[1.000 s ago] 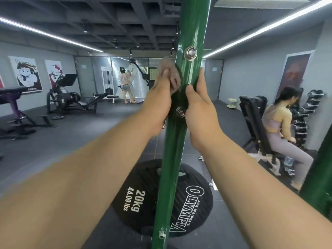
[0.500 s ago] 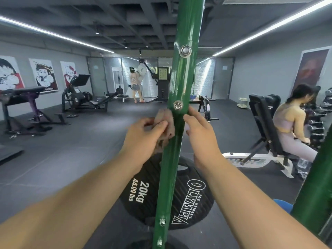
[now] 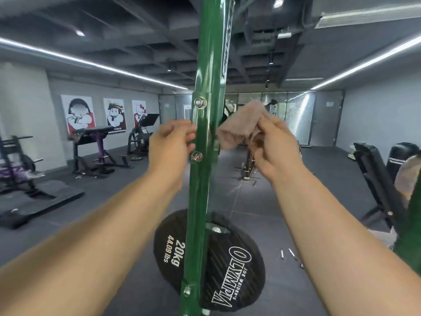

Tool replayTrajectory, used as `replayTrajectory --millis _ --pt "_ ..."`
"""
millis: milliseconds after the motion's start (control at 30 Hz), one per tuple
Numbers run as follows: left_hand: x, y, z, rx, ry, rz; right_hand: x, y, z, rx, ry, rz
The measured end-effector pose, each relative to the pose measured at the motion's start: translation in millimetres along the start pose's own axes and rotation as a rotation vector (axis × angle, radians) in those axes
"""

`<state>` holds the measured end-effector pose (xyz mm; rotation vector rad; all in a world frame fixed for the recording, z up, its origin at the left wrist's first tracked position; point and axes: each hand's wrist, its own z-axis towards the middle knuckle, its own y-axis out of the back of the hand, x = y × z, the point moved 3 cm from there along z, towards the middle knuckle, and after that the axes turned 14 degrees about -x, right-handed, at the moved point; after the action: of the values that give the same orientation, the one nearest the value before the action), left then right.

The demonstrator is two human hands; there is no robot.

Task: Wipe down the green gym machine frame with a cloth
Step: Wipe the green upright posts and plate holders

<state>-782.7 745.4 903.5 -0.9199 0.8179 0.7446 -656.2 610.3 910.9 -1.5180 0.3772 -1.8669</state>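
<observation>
Cloth (image 3: 239, 124) pinched in right hand (image 3: 276, 149), beside green frame (image 3: 205, 137); left hand (image 3: 169, 147) curled, empty. Cloth best pressed flat, drawn downward.

Glossy green frame post (image 3: 206, 137), upright, two bolts showing; crumpled pinkish-brown cloth (image 3: 241, 124) just right of it, held aloft.

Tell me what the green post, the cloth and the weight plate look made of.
Green post: likely steel with glossy paint; it shows bright reflections and metal bolts. Cloth in the right hand: soft, fuzzy fabric, perhaps terry or microfibre. Weight plate: matte black, apparently rubber-coated, with printed white lettering.
</observation>
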Motion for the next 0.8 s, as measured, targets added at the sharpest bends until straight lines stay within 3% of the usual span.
replayTrajectory --millis 67,167,267,333,433,533,667,800 --pt "4.0 -6.9 7.7 -0.072 -0.022 0.127 6.3 -10.7 20.2 -0.048 0.119 -0.185" --pt "21.1 -25.4 4.7 0.088 0.062 0.288 -13.4 -37.2 34.5 0.074 0.223 -0.386" --pt "41.7 -28.3 6.9 0.149 -0.008 0.430 -45.4 -39.6 31.6 0.105 0.284 -0.465" --pt "52.4 -24.1 11.9 0.139 -0.044 0.495 -74.3 -19.1 32.1 0.079 0.244 -0.520" --pt "63.5 -18.5 15.3 0.133 -0.038 0.524 -122.0 20.9 28.2 0.081 0.040 -0.642" --pt "67.3 -21.2 15.8 0.143 -0.046 0.526 -124.4 26.4 22.4 0.141 -0.048 -0.543" --pt "70.1 -19.4 19.0 0.195 -0.022 0.443 -53.1 -29.5 41.4 0.082 0.185 -0.238" --pt "75.7 -17.8 20.5 0.187 -0.009 0.388 -46.1 -39.7 39.5 0.125 0.365 -0.266"
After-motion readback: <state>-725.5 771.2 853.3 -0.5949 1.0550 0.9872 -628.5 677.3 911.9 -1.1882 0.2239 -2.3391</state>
